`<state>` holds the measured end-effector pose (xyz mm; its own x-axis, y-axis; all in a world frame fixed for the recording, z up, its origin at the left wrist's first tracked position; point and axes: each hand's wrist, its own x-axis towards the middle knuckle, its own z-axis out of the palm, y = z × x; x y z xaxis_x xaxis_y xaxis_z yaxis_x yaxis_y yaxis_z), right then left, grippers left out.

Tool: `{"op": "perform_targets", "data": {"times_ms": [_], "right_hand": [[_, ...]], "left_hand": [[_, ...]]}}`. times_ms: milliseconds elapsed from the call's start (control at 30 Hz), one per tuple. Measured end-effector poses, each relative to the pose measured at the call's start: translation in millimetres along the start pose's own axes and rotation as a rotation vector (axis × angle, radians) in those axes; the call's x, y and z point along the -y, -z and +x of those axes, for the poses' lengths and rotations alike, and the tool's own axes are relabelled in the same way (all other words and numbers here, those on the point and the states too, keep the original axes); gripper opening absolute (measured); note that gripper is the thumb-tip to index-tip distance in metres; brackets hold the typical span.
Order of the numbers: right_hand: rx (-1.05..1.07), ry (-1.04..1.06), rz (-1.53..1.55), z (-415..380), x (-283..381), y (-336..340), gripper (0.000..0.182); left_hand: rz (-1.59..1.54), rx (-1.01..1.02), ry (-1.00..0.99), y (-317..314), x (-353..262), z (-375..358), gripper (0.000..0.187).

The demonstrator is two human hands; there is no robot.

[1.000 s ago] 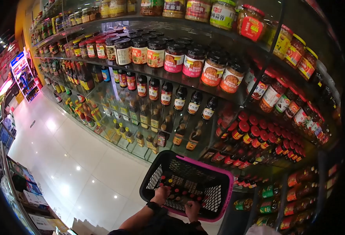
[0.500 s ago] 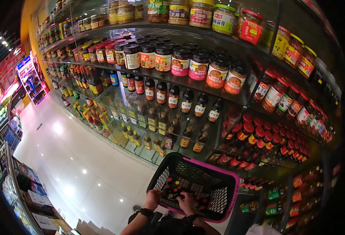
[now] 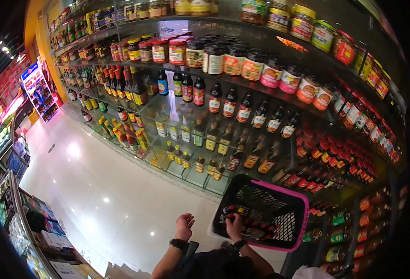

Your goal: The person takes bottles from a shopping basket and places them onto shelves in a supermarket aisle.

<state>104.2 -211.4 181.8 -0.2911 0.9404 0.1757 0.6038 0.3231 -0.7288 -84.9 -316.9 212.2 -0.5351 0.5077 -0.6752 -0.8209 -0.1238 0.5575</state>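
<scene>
A black basket with a pink rim [image 3: 302, 218] stands beside the shelves, with several dark bottles [image 3: 260, 230] lying inside. My right hand [image 3: 235, 228] reaches into its left part, fingers curled at the red-capped bottles; what it grips is too small to make out. Left of the basket, my left hand [image 3: 185, 226] is raised over the floor, fingers apart and holding nothing. Both wrists wear dark bands.
Glass shelves [image 3: 205, 69] of jars and bottles curve across the view. More bottles lie on a rack [image 3: 340, 232] at the right. A display with boxes [image 3: 42, 223] lines the left edge. Pale shiny tiles [image 3: 98, 186] cover the floor.
My left hand has left the basket's edge and opened. The basket appears farther right in view. My right hand has shifted to the basket's left part, and the bottles inside look rearranged.
</scene>
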Motion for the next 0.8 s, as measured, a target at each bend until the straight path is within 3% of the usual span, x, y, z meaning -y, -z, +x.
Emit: {"op": "perform_targets", "data": {"times_ms": [200, 267, 533, 800], "right_hand": [[-0.024, -0.276, 0.031, 0, 39, -35, 0.048], [-0.153, -0.237, -0.017, 1, 37, -55, 0.048], [-0.213, -0.37, -0.145, 14, 93, -67, 0.048], [-0.452, -0.27, -0.153, 67, 80, -88, 0.045]], "left_hand": [[-0.007, 0.015, -0.029, 56, -80, 27, 0.016], [0.018, -0.02, -0.018, 72, -103, 33, 0.016], [-0.041, -0.03, 0.006, 112, -146, 52, 0.017], [0.02, -0.032, 0.066, 92, -170, 97, 0.021]]}}
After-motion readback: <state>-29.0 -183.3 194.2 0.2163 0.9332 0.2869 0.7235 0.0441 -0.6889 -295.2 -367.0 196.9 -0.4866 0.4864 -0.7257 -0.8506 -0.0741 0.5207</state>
